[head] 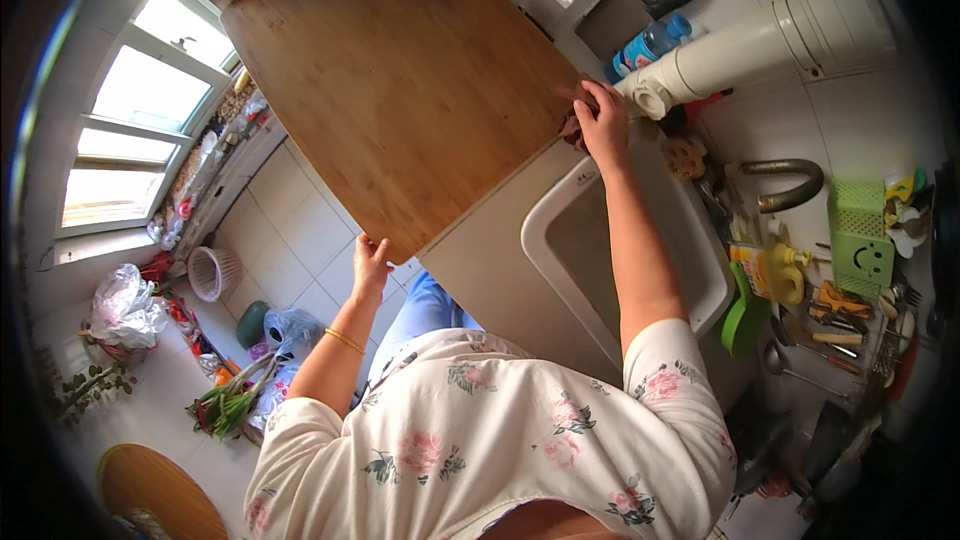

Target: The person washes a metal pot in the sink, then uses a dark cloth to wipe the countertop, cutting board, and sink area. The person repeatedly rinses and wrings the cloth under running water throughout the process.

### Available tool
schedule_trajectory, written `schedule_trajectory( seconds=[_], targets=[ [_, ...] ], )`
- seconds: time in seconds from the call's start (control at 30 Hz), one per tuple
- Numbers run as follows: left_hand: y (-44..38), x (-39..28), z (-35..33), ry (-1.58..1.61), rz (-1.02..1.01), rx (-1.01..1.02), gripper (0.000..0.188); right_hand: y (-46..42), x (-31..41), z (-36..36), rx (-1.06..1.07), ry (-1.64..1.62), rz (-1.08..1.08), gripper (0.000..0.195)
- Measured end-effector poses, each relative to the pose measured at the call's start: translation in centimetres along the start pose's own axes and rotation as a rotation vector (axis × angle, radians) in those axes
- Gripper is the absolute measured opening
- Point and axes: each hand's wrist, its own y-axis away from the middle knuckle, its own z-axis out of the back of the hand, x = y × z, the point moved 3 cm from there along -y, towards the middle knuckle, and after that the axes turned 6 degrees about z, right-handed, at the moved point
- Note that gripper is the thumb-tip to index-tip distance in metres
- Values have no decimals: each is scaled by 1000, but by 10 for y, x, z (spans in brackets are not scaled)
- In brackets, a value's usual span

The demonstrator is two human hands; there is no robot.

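Note:
A large wooden board (405,90) lies on the pale counter (491,232) in front of me. My left hand (370,266) grips the board's near left corner, thumb on top and the other fingers at the edge. At the board's right corner, my right hand (604,120) is closed around a crumpled dark reddish-brown cloth (574,127). Part of the cloth hangs over the corner, and the palm side of that hand is hidden.
A white sink (536,225) lies under my right forearm. Beyond it are a metal faucet (791,187), a green dustpan-like scoop (742,319) and several utensils. A white pipe (727,52) and a blue-capped bottle (649,45) flank the board. Left are a basket (214,272) and green onions (229,401).

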Motion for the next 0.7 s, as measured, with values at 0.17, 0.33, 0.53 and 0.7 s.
schedule_trajectory(
  seconds=[0.17,0.33,0.53,0.7],
  targets=[
    [-1,0,3,10,40,12,27,-18,-25,-72,314,513,-186,51],
    [2,-4,1,28,39,35,25,-53,2,-119,225,527,-258,46],
    [3,-7,2,12,53,60,29,-37,135,-184,127,235,186,21],
    [3,-4,19,400,145,328,26,92,254,-181,338,149,507,21]
  ],
)
